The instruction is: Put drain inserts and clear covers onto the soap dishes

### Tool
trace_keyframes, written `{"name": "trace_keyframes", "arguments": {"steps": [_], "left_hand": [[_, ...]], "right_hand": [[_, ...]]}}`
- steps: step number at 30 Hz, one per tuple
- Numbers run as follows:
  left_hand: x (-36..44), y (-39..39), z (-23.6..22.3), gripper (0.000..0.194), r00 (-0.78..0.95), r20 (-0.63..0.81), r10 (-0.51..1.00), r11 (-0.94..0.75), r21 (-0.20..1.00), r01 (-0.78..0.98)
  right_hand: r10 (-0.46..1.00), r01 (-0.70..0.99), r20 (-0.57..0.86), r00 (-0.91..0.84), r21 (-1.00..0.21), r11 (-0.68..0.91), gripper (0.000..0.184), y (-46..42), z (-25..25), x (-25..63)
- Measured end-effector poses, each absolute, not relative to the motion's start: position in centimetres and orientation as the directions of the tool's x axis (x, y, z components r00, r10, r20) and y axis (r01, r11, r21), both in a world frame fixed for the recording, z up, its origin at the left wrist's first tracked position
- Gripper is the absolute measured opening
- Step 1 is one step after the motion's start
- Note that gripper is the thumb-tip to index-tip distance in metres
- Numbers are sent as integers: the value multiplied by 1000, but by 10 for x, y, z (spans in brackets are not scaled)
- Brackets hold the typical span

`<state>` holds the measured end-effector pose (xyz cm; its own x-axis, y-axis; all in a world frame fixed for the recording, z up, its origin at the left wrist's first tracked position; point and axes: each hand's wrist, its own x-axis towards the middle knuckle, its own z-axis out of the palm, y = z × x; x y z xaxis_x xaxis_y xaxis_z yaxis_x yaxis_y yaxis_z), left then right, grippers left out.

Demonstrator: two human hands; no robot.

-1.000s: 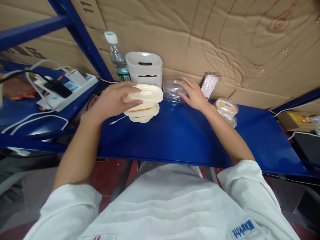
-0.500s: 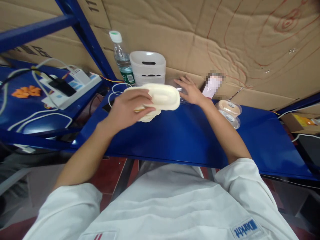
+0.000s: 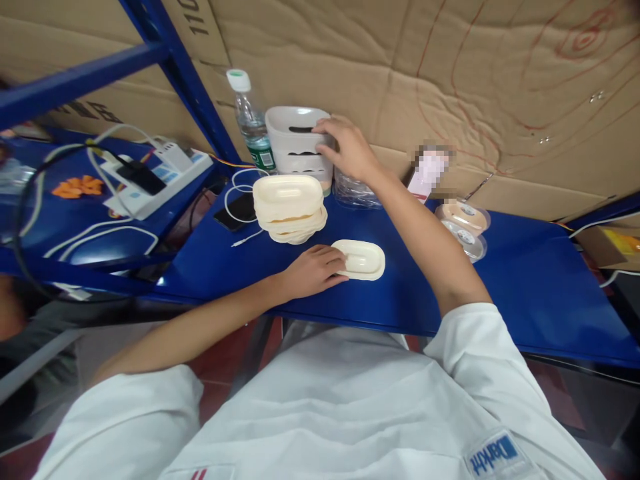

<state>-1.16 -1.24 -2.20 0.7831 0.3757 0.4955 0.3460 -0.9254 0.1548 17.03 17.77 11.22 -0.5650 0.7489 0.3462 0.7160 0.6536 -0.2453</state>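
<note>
Head view: left hand [image 3: 314, 272] grasps left end of single cream tray [image 3: 369, 260], thumb at its near rim, presumably to steady it. Tray sits flat by front edge of blue surface [image 3: 405, 287], within easy reach. Right hand [image 3: 351, 150] at rim of nested white containers [image 3: 290, 143], back edge; can't tell if gripping. Cream stack [image 3: 289, 208] left of centre, probably kept close for access.

Before you, creased cardboard [image 3: 380, 73] backs the glossy blue counter [image 3: 525, 293]; blue metal framing [image 3: 100, 71] rises at your left, above red floor [image 3: 215, 363].
</note>
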Motion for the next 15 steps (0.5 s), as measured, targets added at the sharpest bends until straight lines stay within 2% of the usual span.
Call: {"name": "trace_keyframes", "arguments": {"steps": [5, 9, 12, 15], "left_hand": [[-10, -12, -25, 23, 794, 480, 373, -927, 168, 335], [-12, -14, -24, 19, 803, 479, 356, -934, 164, 317], [-13, -16, -23, 19, 772, 521, 364, -931, 195, 308], [-13, -16, -20, 33, 705, 576, 415, -910, 274, 311]], "right_hand": [[785, 767, 409, -466, -255, 588, 41, 169, 125, 167], [683, 724, 586, -436, -223, 653, 40, 125, 125, 191], [591, 672, 708, -387, -222, 706, 40, 61, 105, 230], [652, 684, 689, -316, -310, 660, 27, -11, 71, 274]]}}
